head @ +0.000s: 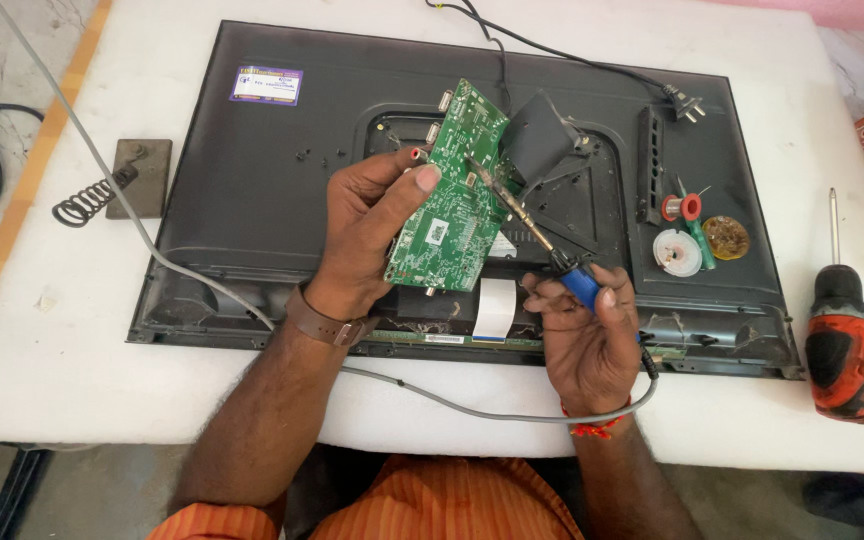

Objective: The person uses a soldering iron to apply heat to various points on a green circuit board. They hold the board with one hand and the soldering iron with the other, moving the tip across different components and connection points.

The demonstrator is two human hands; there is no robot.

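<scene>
My left hand [367,225] holds a green circuit board [452,190] tilted upright above the back of a flat television [252,190] that lies face down on a white table [72,360]. My right hand [592,335] grips the blue handle of a soldering iron [527,225]. Its metal tip touches the upper middle of the board. The iron's grey cord [452,400] runs under my wrists and off to the upper left. A white ribbon cable [495,307] hangs below the board.
A coiled iron stand on a metal plate [117,185] sits at the left. Solder spool [682,207], a white reel and a flux tin [725,237] rest on the television's right side. A red cordless screwdriver [845,340] lies at the far right. A black mains plug [685,102] lies at the top.
</scene>
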